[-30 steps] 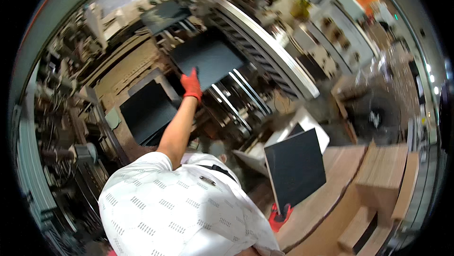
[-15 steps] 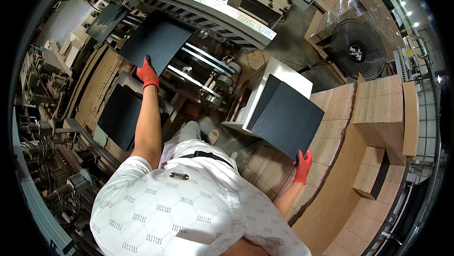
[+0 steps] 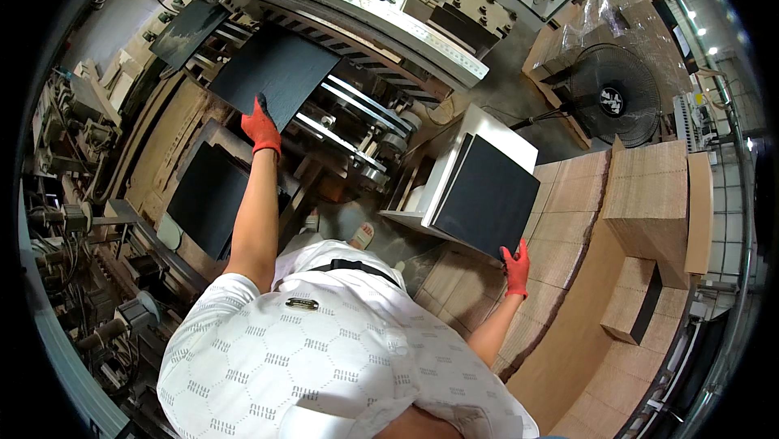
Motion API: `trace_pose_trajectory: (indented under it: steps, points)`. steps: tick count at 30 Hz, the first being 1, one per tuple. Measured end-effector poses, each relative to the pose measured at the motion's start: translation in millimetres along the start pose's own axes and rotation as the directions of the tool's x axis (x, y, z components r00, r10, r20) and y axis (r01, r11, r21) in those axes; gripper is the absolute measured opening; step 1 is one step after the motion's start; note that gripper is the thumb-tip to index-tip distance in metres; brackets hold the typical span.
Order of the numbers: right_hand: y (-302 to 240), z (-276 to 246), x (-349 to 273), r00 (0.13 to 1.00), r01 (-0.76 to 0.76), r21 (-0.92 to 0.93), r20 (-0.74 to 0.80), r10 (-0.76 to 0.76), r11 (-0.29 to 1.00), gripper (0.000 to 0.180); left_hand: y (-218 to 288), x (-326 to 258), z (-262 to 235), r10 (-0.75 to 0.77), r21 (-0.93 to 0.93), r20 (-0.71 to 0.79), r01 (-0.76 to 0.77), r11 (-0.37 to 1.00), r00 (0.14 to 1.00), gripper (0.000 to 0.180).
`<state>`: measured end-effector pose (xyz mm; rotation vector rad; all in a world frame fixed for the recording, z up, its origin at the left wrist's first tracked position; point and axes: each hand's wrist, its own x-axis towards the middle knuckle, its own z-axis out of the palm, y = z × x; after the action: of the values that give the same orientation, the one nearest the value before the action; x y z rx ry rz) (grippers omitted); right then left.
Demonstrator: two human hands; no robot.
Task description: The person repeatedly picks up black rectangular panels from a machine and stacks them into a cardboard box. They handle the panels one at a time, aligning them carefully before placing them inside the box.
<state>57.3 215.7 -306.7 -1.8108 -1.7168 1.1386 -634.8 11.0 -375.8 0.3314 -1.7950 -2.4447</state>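
My left hand (image 3: 261, 128), in a red glove with dark fingertips, is closed on the near edge of a dark sheet (image 3: 276, 70). One digit lies on top; the rest are partly hidden. That sheet rests across the machine's metal rails (image 3: 369, 106). On the right, my right hand (image 3: 516, 267), gloved alike, holds the near right corner of a black sheet (image 3: 491, 195), though not every finger shows. This sheet lies over another dark one, whose left edge peeks out, on a white stand (image 3: 503, 132).
More dark sheets (image 3: 207, 200) are piled beside my left forearm. Cardboard stacks (image 3: 649, 187) line the right side, behind a brown board (image 3: 580, 333). A black fan (image 3: 614, 94) stands at the far right. A machine beam (image 3: 389, 29) crosses the far side.
The black sheet at my right hand has shifted left and now sits squarer over the stand, with that hand following it. My left hand stays at its sheet's edge, moved slightly right.
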Motion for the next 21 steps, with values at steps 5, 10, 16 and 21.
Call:
trace_pose_trajectory:
  steps: [5, 10, 16, 21]
  points:
    - [7.2, -2.3, 24.6, 0.985, 0.128, -0.024, 0.116, -0.124, 0.992, 0.072, -11.1, 10.6, -34.5, 0.067, 0.035, 0.157, -0.074, 0.997, 0.985, 0.045]
    - [9.2, -9.2, 5.0, 0.994, 0.019, -0.151, 0.110, -0.002, 0.988, 0.075, -1.9, -49.1, -141.8, -0.249, 0.137, 0.226, 0.222, 0.965, 0.942, 0.030]
    - [-41.2, 1.1, 16.3, 0.974, 0.170, -0.692, 0.011, -0.226, 0.701, 0.062, 28.5, -104.1, -281.8, -0.111, 0.896, -0.269, 0.291, 0.336, 0.957, 0.056]
    - [-223.6, 129.9, -25.0, 0.920, 0.385, -0.300, 0.196, -0.339, 0.873, 0.052, 26.6, -95.2, -220.3, -0.208, 0.760, 0.098, 0.061, 0.647, 0.973, 0.053]
